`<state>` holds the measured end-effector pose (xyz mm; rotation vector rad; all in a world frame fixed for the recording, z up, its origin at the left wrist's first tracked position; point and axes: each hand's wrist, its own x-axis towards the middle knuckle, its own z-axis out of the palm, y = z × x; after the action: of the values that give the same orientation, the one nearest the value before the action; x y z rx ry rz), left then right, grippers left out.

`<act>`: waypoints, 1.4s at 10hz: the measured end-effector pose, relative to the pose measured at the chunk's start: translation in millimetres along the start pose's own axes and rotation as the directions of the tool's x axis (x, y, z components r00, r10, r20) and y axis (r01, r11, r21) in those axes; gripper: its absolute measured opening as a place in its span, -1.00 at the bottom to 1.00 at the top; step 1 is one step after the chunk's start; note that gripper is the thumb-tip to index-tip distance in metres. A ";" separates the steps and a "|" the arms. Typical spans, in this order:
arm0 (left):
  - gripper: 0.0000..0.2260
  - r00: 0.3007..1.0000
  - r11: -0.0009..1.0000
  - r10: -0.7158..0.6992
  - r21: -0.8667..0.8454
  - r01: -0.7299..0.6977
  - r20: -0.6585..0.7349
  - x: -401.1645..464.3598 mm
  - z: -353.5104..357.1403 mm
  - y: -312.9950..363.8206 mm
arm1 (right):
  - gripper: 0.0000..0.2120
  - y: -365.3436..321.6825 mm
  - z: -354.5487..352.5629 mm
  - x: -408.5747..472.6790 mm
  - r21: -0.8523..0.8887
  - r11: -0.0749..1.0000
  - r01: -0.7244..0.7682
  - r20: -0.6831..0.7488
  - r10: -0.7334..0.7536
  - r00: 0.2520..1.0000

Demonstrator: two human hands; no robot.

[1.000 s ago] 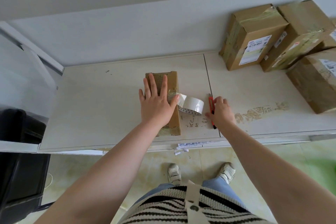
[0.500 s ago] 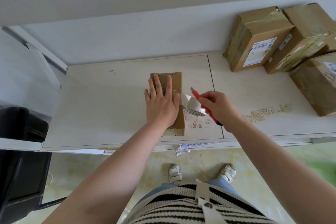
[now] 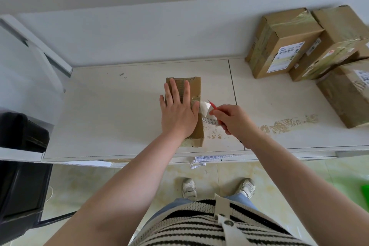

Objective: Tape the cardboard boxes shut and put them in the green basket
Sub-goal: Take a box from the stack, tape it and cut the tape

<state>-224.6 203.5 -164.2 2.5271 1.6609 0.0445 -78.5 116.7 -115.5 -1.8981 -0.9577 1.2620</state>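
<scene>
The step in hand looks to be cutting the tape free of the roll, and doing it well depends on keeping the strip taut while the blade crosses it. The small flat brown cardboard box [image 3: 184, 112] lies near the front edge of the worn white bench [image 3: 119, 110], and the left hand [image 3: 178, 115] rests flat on its top, fingers straight and slightly spread, thumb at the right edge where the clear tape comes off the lid. That pressure should hold so the box cannot slide. The white roll of packing tape [image 3: 206, 113] sits just beside the box's right side, joined to it by a short strip. The right hand [image 3: 234, 120] grips the slim red utility knife [image 3: 212, 106] with its fingers curled round the handle, tip pointing up and left towards that strip (the blade itself is too small to make out). A short stroke away from the left thumb seems safest. Several larger brown taped cardboard boxes [image 3: 283, 42] sit stacked at the bench's far right; only a green patch [image 3: 364, 191] shows on the floor at the right edge, possibly the basket
</scene>
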 end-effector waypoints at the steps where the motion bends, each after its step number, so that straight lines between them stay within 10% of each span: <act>1: -0.40 1.000 1.000 0.001 -0.008 -0.001 0.006 0.1 -0.6 0.4 | -0.77 -2.9 3.1 -1.8 0.050 0.998 -0.026 0.038 0.025 0.999; 6: -0.41 1.000 1.000 -0.006 0.001 0.006 0.018 0.0 -0.5 1.7 | -0.75 -12.3 32.2 13.4 -0.287 0.956 -0.052 -0.075 0.031 0.997; 10: -0.40 1.000 1.000 0.000 0.009 0.000 0.000 -0.8 -1.8 0.9 | -0.70 40.7 -32.6 35.7 -0.199 0.976 -0.087 -0.425 -0.006 0.905; 13: -0.41 1.000 1.000 -0.001 0.029 0.001 0.004 -0.2 -0.9 1.1 | -0.68 77.3 -35.5 60.4 -0.456 0.865 -0.211 -0.385 0.022 0.923; 14: -0.40 1.000 1.000 0.002 0.029 -0.002 0.003 -0.1 0.1 1.1 | -0.71 43.3 -26.3 65.6 -0.413 0.900 0.140 -0.141 -0.215 0.966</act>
<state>-223.6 203.0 -164.2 2.5491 1.6695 0.0161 -26.9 146.7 -173.1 -2.1296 -1.3350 0.8076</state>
